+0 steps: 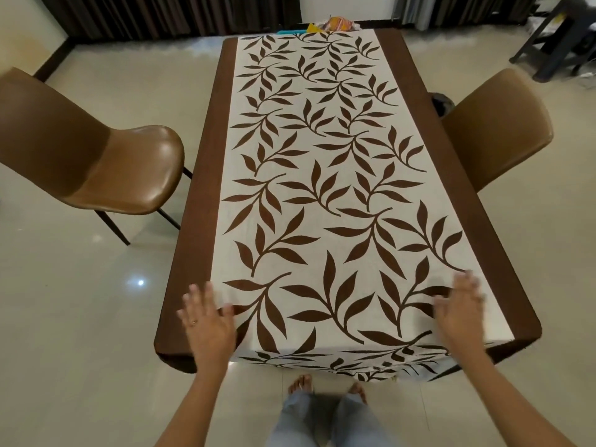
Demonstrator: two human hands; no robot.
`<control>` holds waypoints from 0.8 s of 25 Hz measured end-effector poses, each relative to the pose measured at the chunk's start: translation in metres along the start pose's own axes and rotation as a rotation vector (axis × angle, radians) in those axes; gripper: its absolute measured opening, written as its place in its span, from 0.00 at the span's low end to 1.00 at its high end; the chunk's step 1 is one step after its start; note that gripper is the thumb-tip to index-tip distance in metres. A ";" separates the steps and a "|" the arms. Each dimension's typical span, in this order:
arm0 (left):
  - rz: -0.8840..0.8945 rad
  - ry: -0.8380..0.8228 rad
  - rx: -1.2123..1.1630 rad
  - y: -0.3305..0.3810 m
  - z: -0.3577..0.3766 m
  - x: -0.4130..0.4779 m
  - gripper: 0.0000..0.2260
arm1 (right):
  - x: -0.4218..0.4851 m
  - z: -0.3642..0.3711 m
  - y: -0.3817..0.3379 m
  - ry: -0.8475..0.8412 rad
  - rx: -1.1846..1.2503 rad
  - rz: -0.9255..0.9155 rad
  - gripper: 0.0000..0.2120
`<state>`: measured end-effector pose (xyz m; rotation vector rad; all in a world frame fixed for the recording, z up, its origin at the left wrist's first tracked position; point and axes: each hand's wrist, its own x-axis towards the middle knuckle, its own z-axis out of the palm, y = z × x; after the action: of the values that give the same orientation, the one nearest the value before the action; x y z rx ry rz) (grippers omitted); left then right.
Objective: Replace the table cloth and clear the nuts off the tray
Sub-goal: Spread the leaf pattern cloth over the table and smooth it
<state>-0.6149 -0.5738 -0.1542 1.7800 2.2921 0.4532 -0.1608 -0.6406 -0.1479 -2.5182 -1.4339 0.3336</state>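
A cream table cloth (322, 175) printed with brown leaves and edged by dark brown bands lies flat over the whole table, its near end hanging over the front edge. My left hand (208, 317) hovers with spread fingers over the near left part of the cloth. My right hand (459, 308), fingers straight and blurred, sits over the near right part. Neither hand holds anything. No tray or nuts are visible on the table.
A brown chair (106, 166) stands left of the table and another brown chair (496, 130) right of it. Colourful items (335, 24) lie beyond the table's far end. A dark piece of furniture (554, 43) stands at the far right. My feet are under the near edge.
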 end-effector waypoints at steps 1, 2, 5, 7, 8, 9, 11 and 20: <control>0.185 -0.080 -0.014 0.032 0.012 -0.011 0.27 | -0.019 0.014 -0.044 -0.057 0.037 -0.163 0.32; 0.337 -0.155 -0.011 0.062 0.026 -0.025 0.27 | -0.039 0.030 -0.085 -0.132 0.071 -0.324 0.30; 0.505 -0.246 0.120 0.102 0.056 -0.055 0.26 | -0.084 0.074 -0.149 -0.254 -0.013 -0.620 0.28; 0.403 -0.260 0.143 0.082 0.055 -0.054 0.26 | -0.080 0.074 -0.136 -0.285 -0.072 -0.579 0.29; 0.346 -0.275 0.139 0.064 0.049 -0.052 0.26 | -0.073 0.069 -0.117 -0.290 -0.103 -0.551 0.29; 0.294 -0.281 0.130 0.046 0.041 -0.047 0.26 | -0.064 0.061 -0.095 -0.281 -0.124 -0.519 0.30; 0.184 -0.274 0.135 0.010 0.023 -0.034 0.27 | -0.043 0.039 -0.046 -0.227 -0.140 -0.407 0.31; -0.165 -0.214 0.170 -0.076 -0.017 0.007 0.36 | 0.018 -0.039 0.118 -0.206 -0.121 0.003 0.42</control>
<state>-0.6908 -0.5858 -0.1658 1.6024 2.3571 0.0386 -0.0439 -0.6868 -0.1482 -2.6474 -1.5685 0.5353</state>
